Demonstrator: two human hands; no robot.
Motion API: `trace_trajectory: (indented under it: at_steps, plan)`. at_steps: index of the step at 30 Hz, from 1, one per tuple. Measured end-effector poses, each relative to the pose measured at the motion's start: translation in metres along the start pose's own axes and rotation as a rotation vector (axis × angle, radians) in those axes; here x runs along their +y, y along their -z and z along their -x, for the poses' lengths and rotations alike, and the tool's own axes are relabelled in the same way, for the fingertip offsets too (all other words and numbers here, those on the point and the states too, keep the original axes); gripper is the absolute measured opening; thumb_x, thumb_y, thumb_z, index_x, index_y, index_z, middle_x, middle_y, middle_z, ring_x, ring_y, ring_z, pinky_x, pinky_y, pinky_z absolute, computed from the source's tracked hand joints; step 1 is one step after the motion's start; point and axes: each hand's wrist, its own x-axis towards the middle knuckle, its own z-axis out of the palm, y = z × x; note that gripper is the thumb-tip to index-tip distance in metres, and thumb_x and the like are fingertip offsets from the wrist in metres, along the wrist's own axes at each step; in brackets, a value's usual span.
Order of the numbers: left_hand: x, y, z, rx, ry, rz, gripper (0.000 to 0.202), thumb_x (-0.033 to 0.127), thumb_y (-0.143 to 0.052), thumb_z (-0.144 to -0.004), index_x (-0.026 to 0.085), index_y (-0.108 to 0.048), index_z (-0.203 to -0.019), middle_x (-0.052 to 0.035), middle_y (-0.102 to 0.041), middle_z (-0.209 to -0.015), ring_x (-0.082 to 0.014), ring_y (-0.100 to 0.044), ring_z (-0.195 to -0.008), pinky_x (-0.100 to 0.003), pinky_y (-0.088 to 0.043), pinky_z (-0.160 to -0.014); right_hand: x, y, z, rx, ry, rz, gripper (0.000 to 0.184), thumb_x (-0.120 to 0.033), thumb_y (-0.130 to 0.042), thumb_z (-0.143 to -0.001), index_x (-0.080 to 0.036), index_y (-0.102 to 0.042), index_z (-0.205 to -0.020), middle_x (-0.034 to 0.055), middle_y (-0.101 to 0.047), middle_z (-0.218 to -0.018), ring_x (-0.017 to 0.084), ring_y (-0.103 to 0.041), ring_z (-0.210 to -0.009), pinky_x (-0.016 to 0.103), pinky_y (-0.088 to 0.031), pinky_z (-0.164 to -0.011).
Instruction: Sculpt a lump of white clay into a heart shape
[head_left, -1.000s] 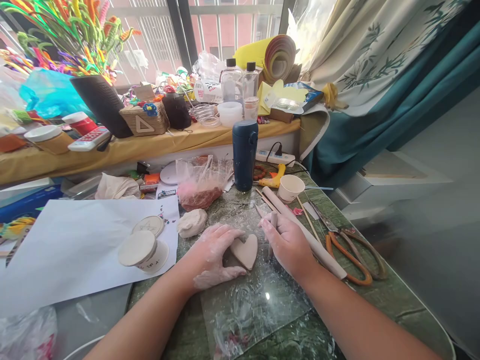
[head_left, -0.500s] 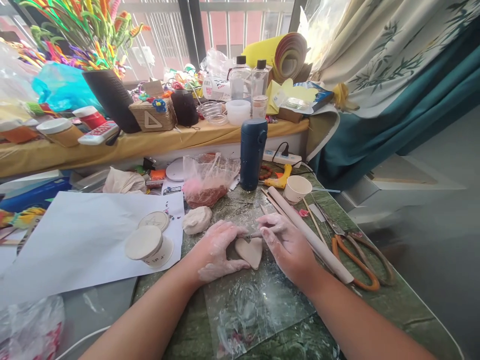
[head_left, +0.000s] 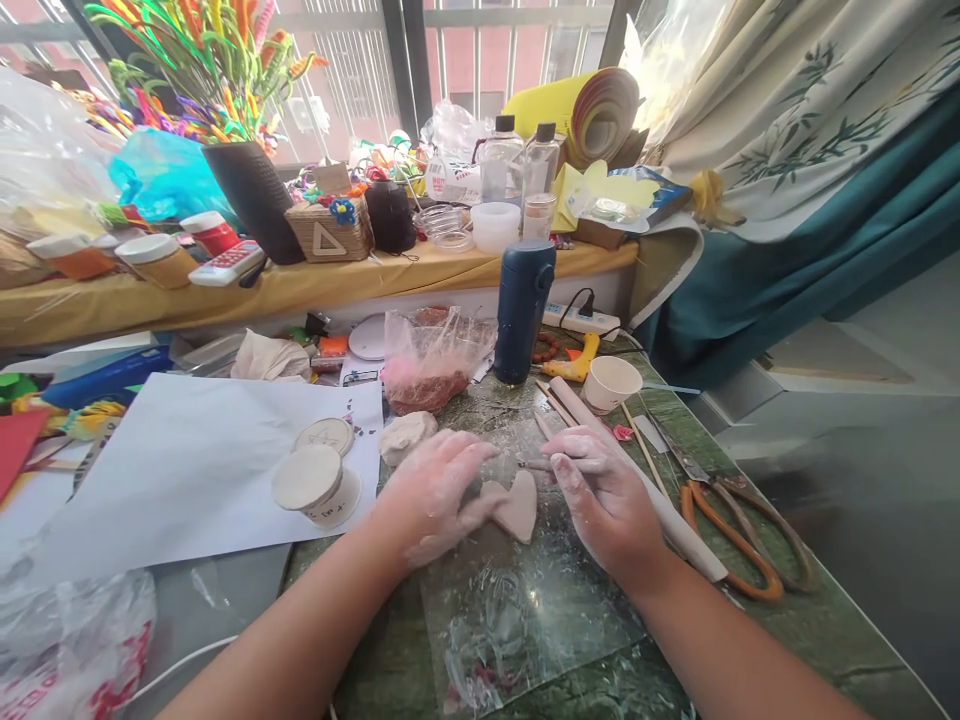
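Observation:
A pale clay heart (head_left: 519, 512) lies flat on a clear plastic sheet (head_left: 517, 620) smeared with white residue. My left hand (head_left: 442, 490), dusted white, is open beside it, with the thumb reaching onto the heart's left lobe. In my right hand (head_left: 604, 490) a thin, pencil-like modelling tool (head_left: 536, 465) is pinched, its tip pointing left above the heart, apart from it. Behind my left hand rests a lump of pale clay (head_left: 407, 436). To the right of my right hand lies a pale rolling pin (head_left: 705, 555), partly hidden by that hand.
Orange-handled scissors (head_left: 739, 540) and a paper cup (head_left: 613, 383) are on the right. A dark blue bottle (head_left: 523, 315) stands at the back near a yellow glue gun (head_left: 577, 360). White paper (head_left: 202, 470) on the left bears a clay-topped cup (head_left: 307, 480).
My right hand and the tool have drawn slightly away from the heart. The left fingers have loosened from its upper edge. The whole view has shifted a little.

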Motion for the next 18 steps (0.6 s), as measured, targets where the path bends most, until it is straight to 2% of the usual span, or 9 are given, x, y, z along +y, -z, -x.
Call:
trace_trajectory:
  at_steps: [1, 3, 5, 7, 11, 14, 18]
  plan:
    - [0.003, 0.012, 0.001, -0.003, 0.060, -0.104, 0.022, 0.040, -0.054, -0.102, 0.023, -0.067, -0.109, -0.0081, -0.069, -0.107, -0.0265, -0.061, -0.104, -0.042, -0.048, -0.095, 0.001, 0.000, 0.000, 0.013, -0.017, -0.006, 0.017, -0.031, -0.052, -0.104, -0.026, -0.068, -0.103, 0.0058, -0.067, -0.099, 0.024, -0.063, -0.097, 0.040, -0.049, -0.089]
    - [0.005, 0.037, 0.004, -0.027, 0.201, -0.248, 0.026, 0.034, -0.046, -0.104, 0.023, -0.067, -0.093, -0.0063, -0.068, -0.094, -0.0252, -0.062, -0.093, -0.041, -0.048, -0.088, 0.001, 0.001, 0.000, 0.007, -0.038, -0.023, 0.017, -0.031, -0.052, -0.104, -0.026, -0.068, -0.103, 0.0054, -0.065, -0.098, 0.023, -0.063, -0.092, 0.038, -0.049, -0.086]
    - [-0.002, 0.056, 0.009, -0.038, 0.318, -0.349, 0.024, 0.036, -0.049, -0.101, 0.024, -0.068, -0.095, -0.0058, -0.068, -0.094, -0.0274, -0.063, -0.093, -0.042, -0.048, -0.085, 0.000, 0.000, 0.000, -0.018, -0.036, -0.040, 0.016, -0.032, -0.053, -0.104, -0.026, -0.068, -0.101, 0.0049, -0.065, -0.097, 0.023, -0.063, -0.092, 0.037, -0.049, -0.085]
    - [-0.013, 0.066, 0.014, -0.083, 0.369, -0.394, 0.025, 0.041, -0.051, -0.098, 0.024, -0.070, -0.095, -0.0068, -0.069, -0.093, -0.0288, -0.063, -0.092, -0.041, -0.047, -0.083, 0.000, -0.001, 0.000, -0.032, -0.033, -0.060, 0.016, -0.032, -0.053, -0.104, -0.026, -0.068, -0.100, 0.0046, -0.065, -0.097, 0.022, -0.063, -0.093, 0.037, -0.049, -0.085]
    - [-0.032, 0.066, 0.017, -0.160, 0.441, -0.341, 0.022, 0.034, -0.052, -0.095, 0.025, -0.072, -0.092, -0.0062, -0.071, -0.093, -0.0262, -0.065, -0.091, -0.036, -0.046, -0.081, 0.003, -0.002, 0.000, -0.007, -0.067, -0.112, 0.018, -0.034, -0.053, -0.105, -0.025, -0.068, -0.099, 0.0047, -0.064, -0.098, 0.022, -0.064, -0.090, 0.038, -0.050, -0.085]
    - [-0.033, 0.065, 0.015, -0.133, 0.494, -0.340, 0.024, 0.029, -0.048, -0.095, 0.024, -0.071, -0.094, -0.0064, -0.072, -0.094, -0.0256, -0.065, -0.090, -0.035, -0.044, -0.078, 0.006, -0.003, 0.001, 0.023, -0.084, -0.134, 0.018, -0.034, -0.053, -0.105, -0.025, -0.068, -0.101, 0.0048, -0.064, -0.099, 0.022, -0.064, -0.090, 0.039, -0.051, -0.085]
    - [-0.031, 0.064, 0.011, -0.065, 0.488, -0.283, 0.028, 0.038, -0.046, -0.099, 0.024, -0.069, -0.090, -0.0039, -0.071, -0.091, -0.0235, -0.063, -0.084, -0.034, -0.043, -0.075, 0.009, -0.003, 0.001, 0.034, -0.090, -0.147, 0.019, -0.034, -0.053, -0.105, -0.026, -0.069, -0.101, 0.0050, -0.065, -0.101, 0.022, -0.065, -0.091, 0.040, -0.052, -0.084]
